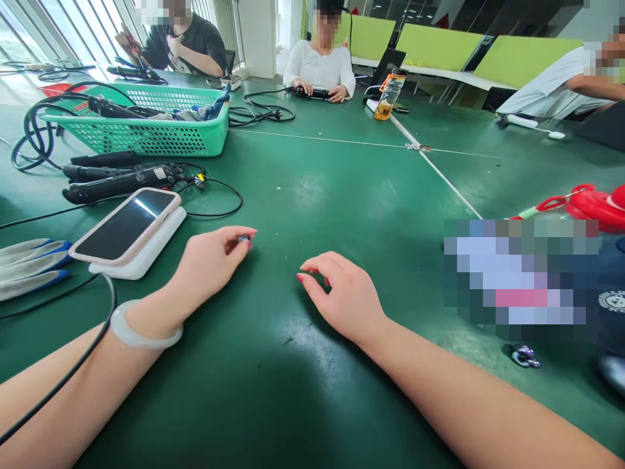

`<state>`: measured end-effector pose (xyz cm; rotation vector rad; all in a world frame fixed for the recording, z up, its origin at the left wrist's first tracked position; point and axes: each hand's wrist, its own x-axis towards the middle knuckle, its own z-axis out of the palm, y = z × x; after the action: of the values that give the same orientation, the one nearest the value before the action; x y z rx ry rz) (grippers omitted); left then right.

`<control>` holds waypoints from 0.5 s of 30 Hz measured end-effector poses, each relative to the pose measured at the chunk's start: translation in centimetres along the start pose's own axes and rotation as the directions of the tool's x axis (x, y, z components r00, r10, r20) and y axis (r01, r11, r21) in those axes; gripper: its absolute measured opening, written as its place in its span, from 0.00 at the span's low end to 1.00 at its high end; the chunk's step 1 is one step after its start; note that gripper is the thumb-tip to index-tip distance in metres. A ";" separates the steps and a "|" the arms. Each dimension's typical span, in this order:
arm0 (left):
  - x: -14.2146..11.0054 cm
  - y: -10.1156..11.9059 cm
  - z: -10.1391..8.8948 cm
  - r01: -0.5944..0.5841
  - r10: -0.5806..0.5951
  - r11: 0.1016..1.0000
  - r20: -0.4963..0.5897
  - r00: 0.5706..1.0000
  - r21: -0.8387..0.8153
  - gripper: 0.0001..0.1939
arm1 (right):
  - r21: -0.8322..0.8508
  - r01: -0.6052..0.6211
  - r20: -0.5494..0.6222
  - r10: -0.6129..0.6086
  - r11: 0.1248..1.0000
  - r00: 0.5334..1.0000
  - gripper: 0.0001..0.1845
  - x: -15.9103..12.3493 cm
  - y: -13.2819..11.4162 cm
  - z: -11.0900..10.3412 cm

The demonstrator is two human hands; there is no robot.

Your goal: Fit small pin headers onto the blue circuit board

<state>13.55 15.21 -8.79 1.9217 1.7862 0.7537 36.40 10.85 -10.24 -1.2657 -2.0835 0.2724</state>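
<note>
My left hand [209, 264] is closed in a pinch on a small dark shiny piece [243, 239], held just above the green table [303, 189] or resting on it; I cannot tell which. The fingers cover most of the piece, so its kind does not show. A white bangle [127, 332] circles the left wrist. My right hand [344, 293] is over the table to the right, fingers curved, with a small gap between thumb and forefinger and nothing visible in it. Near the right forearm lies a small shiny purple-black item [525, 356].
Left of my hands are a phone [127, 225] on a white block [146, 260], gloves [32, 267], black hair straighteners [122, 182] with cords, and a green basket [161, 140]. A bottle [389, 96] and several people are farther back. A red item [596, 207] lies right.
</note>
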 end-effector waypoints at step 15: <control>1.4 -3.0 -2.5 0.003 0.049 0.829 -0.079 0.996 0.560 0.13 | 0.035 -0.192 0.089 0.188 0.981 0.978 0.07 0.3 0.7 -0.4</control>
<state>9.70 16.75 -8.53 2.2977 2.2276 0.3356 37.06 11.40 -10.18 -1.4517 -2.0171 0.4627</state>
